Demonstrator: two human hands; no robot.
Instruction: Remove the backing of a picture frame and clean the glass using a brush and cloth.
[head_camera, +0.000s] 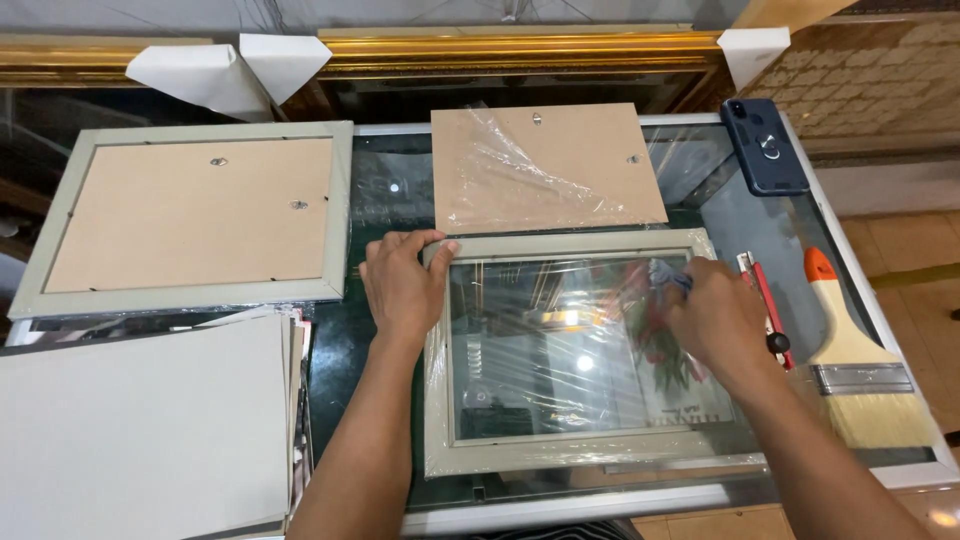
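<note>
Grey frame (570, 460), lying glass-up at the table's near edge: right hand (715, 320) curled around a small cloth (668, 275) on the glass, left hand (400, 285) spread flat gripping the frame's far-left corner; heavy pressure may crack the pane.

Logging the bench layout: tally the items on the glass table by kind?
Grey picture frames: 2, one face-down, one under the left hand and right hand, frame at
Loose backing board: 1
Paintbrush: 1
Red cutter: 1
Phone: 1
Stack of grey boards: 1
Total: 7
</note>
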